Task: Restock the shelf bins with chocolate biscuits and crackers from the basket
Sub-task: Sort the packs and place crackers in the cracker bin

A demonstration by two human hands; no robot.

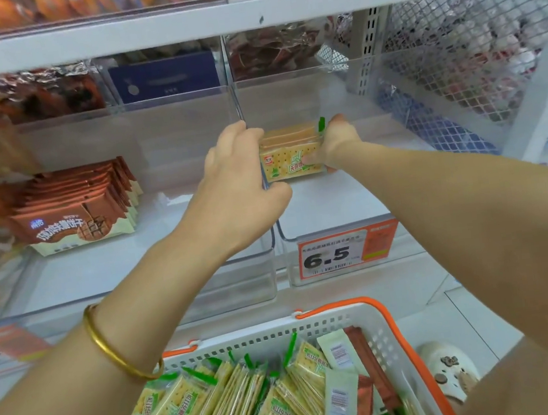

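A small stack of yellow-and-green cracker packs (288, 152) stands in the right clear shelf bin (332, 214). My left hand (238, 184) grips the stack's left side and my right hand (335, 144) pinches its right side. The left clear bin (158, 290) holds a row of brown chocolate biscuit packs (76, 211) at its back left. Below, the white basket with orange handles (366, 320) holds several cracker packs (240, 397) and chocolate biscuit packs (368, 364).
An orange price tag reading 6.5 (347, 250) hangs on the right bin's front. More snack bins sit behind and on the shelf above. A white mesh panel (454, 57) closes the right side. A white shoe (451, 368) is on the floor beside the basket.
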